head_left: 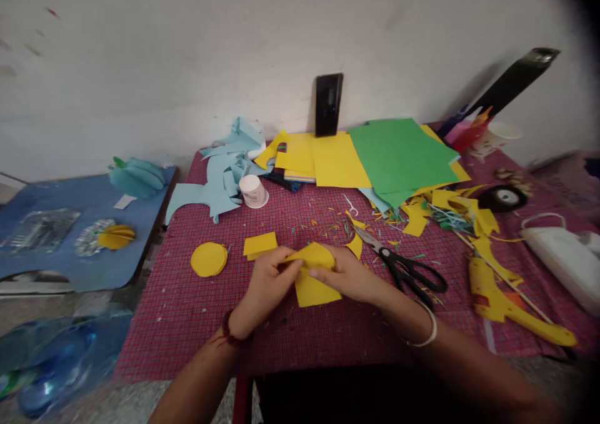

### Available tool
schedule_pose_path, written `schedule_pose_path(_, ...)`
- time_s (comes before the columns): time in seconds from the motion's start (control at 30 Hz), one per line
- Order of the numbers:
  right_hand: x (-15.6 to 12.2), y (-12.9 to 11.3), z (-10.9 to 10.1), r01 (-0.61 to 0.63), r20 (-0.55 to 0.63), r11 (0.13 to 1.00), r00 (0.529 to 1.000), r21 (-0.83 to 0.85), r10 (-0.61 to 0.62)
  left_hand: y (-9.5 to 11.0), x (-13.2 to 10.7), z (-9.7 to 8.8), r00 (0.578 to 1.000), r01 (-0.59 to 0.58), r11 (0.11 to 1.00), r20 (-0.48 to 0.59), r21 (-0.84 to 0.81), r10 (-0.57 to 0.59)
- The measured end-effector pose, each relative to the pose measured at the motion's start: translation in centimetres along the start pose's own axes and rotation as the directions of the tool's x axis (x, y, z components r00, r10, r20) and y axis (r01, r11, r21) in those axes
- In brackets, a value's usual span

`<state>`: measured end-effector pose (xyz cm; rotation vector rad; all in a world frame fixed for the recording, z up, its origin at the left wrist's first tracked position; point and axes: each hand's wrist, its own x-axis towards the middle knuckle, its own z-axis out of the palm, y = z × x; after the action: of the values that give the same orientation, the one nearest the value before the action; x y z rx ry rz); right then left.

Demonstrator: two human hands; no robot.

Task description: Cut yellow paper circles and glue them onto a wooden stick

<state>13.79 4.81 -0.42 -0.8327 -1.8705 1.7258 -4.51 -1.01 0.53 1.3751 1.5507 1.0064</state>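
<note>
Both hands hold one piece of yellow paper (315, 280) over the red checked tablecloth (197, 324). My left hand (267, 283) pinches its left edge, fingers closed on the fold. My right hand (349, 275) presses and grips its right side, a white bangle on that wrist. The paper is bent at the top, with a flat part hanging below. A yellow paper circle (209, 259) and a small yellow rectangle (260, 244) lie just left of my hands. Black-handled scissors (405, 269) lie to the right.
Yellow sheets (328, 158) and green sheets (403, 155) lie at the back, by a black phone (329, 104) leaning on the wall. Light blue scraps (225, 174), a paper cup (254, 191), yellow offcuts (445, 211), a yellow glue gun (497, 296) and a white box (562, 258) surround them.
</note>
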Motion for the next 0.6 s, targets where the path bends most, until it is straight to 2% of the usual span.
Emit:
schedule_pose_path(0.1,0.1,0.6,0.0,-0.156,-0.052,0.957,0.983,0.243,0.173,0.4,-0.1,-1.4,0.991,-0.041,0.992,0.122,-0.120,0.055)
schedule_pose_path(0.13,0.2,0.9,-0.1,-0.183,-0.079,0.921,0.972,0.344,0.223,0.2,0.1,-2.4,0.992,-0.039,0.989,0.115,-0.141,0.055)
schedule_pose_path(0.17,0.4,1.2,-0.2,-0.190,-0.112,0.879,0.958,0.437,0.263,-0.1,0.3,-3.6,0.997,-0.058,0.993,0.040,-0.105,0.063)
schedule_pose_path(0.2,0.5,1.5,-0.3,-0.182,-0.143,0.840,0.946,0.511,0.291,-0.5,0.6,-4.9,0.995,-0.091,0.996,-0.049,0.008,0.091)
schedule_pose_path(0.23,0.6,1.7,-0.4,-0.163,-0.172,0.806,0.935,0.569,0.311,-1.0,0.8,-6.1,0.990,-0.108,0.981,-0.071,0.161,0.121)
schedule_pose_path(0.3,0.8,2.1,-0.5,-0.131,-0.211,0.764,0.919,0.632,0.332,-2.1,1.3,-8.2,0.980,-0.194,0.889,0.035,0.415,0.197)
schedule_pose_path(0.37,0.8,2.2,-0.5,-0.120,-0.223,0.750,0.914,0.650,0.339,-3.1,1.8,-9.2,0.968,-0.251,0.791,0.140,0.558,0.209)
schedule_pose_path(0.4,0.9,2.2,-0.4,-0.119,-0.222,0.749,0.914,0.652,0.339,-3.5,2.0,-9.3,0.966,-0.257,0.758,0.159,0.600,0.201)
schedule_pose_path(0.47,0.9,2.2,-0.4,-0.121,-0.220,0.752,0.915,0.647,0.337,-3.9,2.5,-8.8,0.973,-0.225,0.716,0.120,0.661,0.195)
schedule_pose_path(0.53,1.0,2.2,-0.5,-0.117,-0.241,0.768,0.911,0.630,0.336,-3.6,2.6,-7.6,0.969,-0.189,0.724,0.006,0.664,0.247)
schedule_pose_path(0.6,1.2,2.3,-0.8,-0.093,-0.313,0.812,0.893,0.576,0.323,-2.5,2.0,-5.9,0.935,-0.206,0.782,-0.117,0.589,0.334)
